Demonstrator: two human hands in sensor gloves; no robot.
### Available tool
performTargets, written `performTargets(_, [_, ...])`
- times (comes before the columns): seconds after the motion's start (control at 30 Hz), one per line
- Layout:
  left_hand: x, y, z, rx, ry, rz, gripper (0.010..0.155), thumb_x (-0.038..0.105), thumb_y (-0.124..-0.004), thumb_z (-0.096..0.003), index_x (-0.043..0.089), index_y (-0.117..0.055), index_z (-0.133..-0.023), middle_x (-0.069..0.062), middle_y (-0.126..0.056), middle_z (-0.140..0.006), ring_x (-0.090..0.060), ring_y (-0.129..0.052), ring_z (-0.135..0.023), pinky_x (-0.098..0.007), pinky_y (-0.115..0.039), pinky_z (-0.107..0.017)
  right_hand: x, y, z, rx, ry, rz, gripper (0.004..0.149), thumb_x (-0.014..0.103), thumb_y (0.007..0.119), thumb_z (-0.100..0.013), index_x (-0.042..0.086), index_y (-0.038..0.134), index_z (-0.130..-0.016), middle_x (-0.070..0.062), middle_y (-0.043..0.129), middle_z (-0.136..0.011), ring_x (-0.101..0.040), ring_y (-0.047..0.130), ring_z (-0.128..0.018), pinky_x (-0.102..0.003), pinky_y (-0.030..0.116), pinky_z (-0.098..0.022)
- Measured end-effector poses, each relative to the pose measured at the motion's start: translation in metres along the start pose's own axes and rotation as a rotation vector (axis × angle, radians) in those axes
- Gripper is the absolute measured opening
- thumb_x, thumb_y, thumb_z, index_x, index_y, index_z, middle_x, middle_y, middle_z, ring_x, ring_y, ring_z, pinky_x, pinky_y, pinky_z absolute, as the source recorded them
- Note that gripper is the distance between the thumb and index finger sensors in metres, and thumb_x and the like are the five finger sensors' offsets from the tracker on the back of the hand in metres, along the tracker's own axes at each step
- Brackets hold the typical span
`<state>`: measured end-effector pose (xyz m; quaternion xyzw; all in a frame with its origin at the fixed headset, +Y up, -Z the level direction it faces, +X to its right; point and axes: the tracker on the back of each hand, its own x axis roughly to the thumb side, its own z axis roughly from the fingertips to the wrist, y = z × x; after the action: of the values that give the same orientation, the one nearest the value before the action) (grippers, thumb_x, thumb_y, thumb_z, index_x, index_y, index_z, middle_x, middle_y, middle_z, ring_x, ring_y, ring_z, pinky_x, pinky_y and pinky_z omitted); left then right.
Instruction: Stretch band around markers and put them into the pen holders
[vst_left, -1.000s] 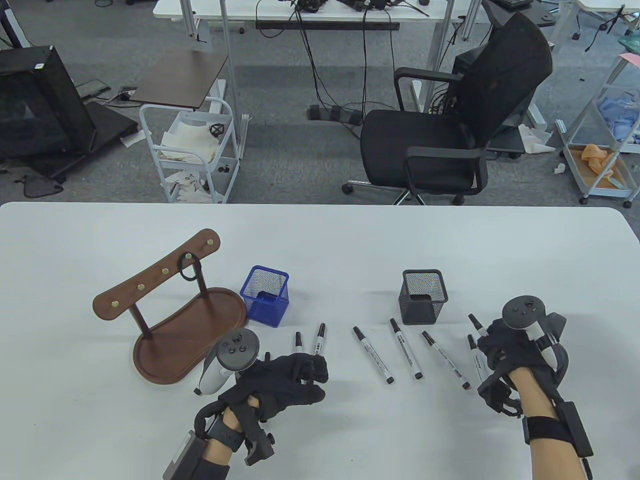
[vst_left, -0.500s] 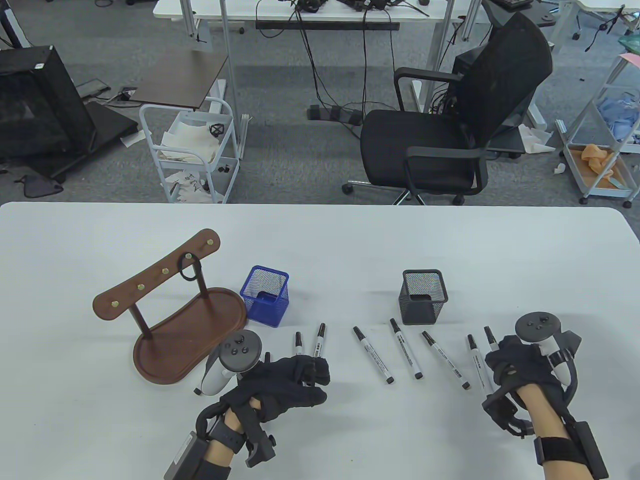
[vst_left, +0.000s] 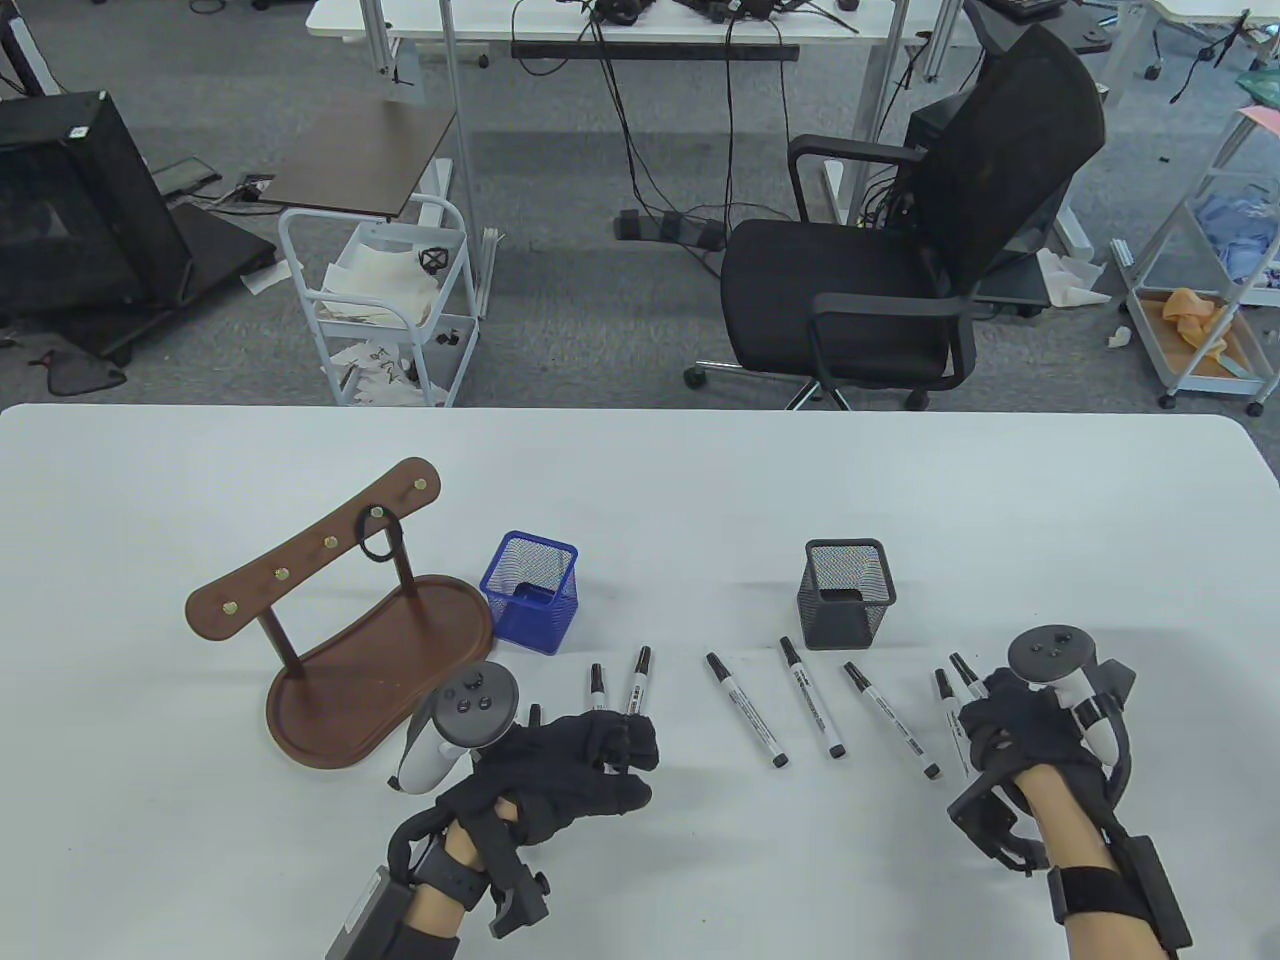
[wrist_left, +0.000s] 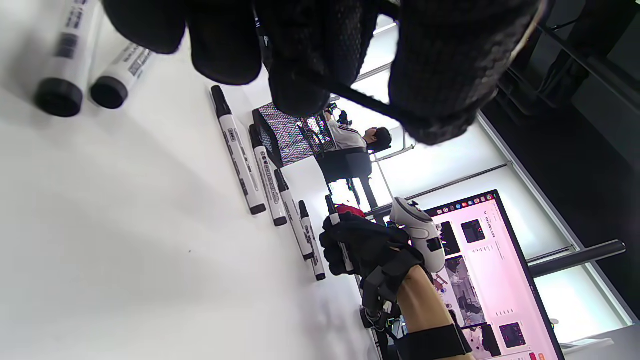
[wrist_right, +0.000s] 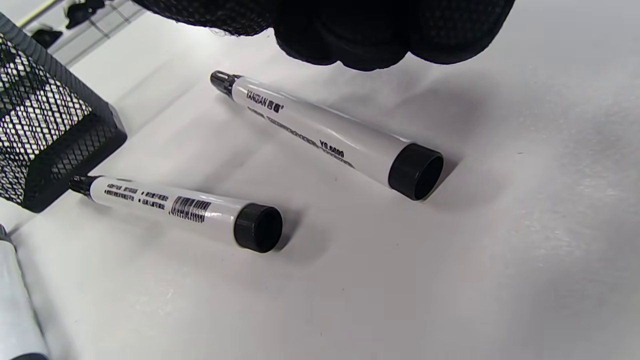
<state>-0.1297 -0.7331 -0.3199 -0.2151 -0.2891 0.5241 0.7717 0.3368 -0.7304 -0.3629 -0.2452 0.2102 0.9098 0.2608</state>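
Note:
Several white markers with black caps lie in a row on the table, among them two (vst_left: 638, 682) just beyond my left hand and one (vst_left: 813, 698) in the middle. My left hand (vst_left: 625, 750) has its fingers curled, and a thin black band (wrist_left: 360, 100) is stretched between them. My right hand (vst_left: 1000, 715) grips one marker (vst_left: 966, 674), whose tip sticks out towards the black mesh holder (vst_left: 847, 590). Another marker (vst_left: 947, 705) lies right beside that hand. The blue mesh holder (vst_left: 530, 590) stands left of centre. Neither holder shows a marker inside.
A wooden hook rack on an oval base (vst_left: 330, 660) stands at the left, with one more black band (vst_left: 378, 535) hanging on a hook. An office chair (vst_left: 900, 250) and a cart (vst_left: 380, 300) stand beyond the table's far edge.
My right hand, with its marker, drew back towards the near edge and then shifted left towards the marker beside it. My left hand has barely moved.

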Motion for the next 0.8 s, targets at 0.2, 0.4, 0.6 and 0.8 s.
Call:
performTargets(0.2, [0.000, 0.000, 0.001, 0.003, 0.000, -0.001, 0.071, 0.042, -0.091, -0.0521, 0.008, -0.063, -0.108, -0.015, -0.082, -0.107, -0.048, -0.067, -0.102, -0.068, -0.056, -0.073, 0.002, 0.006, -0.003, -0.025, 0.027, 0.039, 0.057, 0.035, 0.078, -0.054, 0.014, 0.055, -0.101, -0.006, 0.079, -0.083, -0.024, 0.087, -0.059, -0.048, 0.079, -0.050])
performTargets(0.4, [0.000, 0.000, 0.002, 0.002, 0.001, -0.001, 0.071, 0.041, -0.091, -0.0521, 0.008, -0.063, -0.108, -0.015, -0.082, -0.107, -0.048, -0.067, -0.102, -0.068, -0.056, -0.073, 0.002, 0.009, -0.007, -0.015, 0.047, 0.051, 0.060, 0.035, 0.082, -0.052, 0.014, 0.058, -0.103, -0.007, 0.076, -0.086, -0.024, 0.086, -0.061, -0.048, 0.079, -0.050])
performTargets(0.6, [0.000, 0.001, 0.002, 0.003, 0.001, -0.001, 0.071, 0.041, -0.091, -0.0521, 0.007, -0.063, -0.108, -0.015, -0.082, -0.107, -0.048, -0.067, -0.102, -0.069, -0.056, -0.073, 0.003, 0.011, -0.011, -0.008, 0.066, 0.062, 0.060, 0.035, 0.086, -0.051, 0.014, 0.059, -0.101, -0.007, 0.074, -0.087, -0.025, 0.085, -0.062, -0.048, 0.079, -0.051])
performTargets(0.8, [0.000, 0.001, 0.003, 0.007, -0.001, 0.001, 0.071, 0.042, -0.091, -0.0520, 0.007, -0.063, -0.108, -0.015, -0.082, -0.107, -0.048, -0.067, -0.102, -0.069, -0.056, -0.073, 0.010, 0.013, -0.012, 0.005, 0.100, 0.105, 0.057, 0.034, 0.088, -0.051, 0.017, 0.061, -0.099, -0.007, 0.073, -0.088, -0.025, 0.084, -0.063, -0.049, 0.078, -0.052])
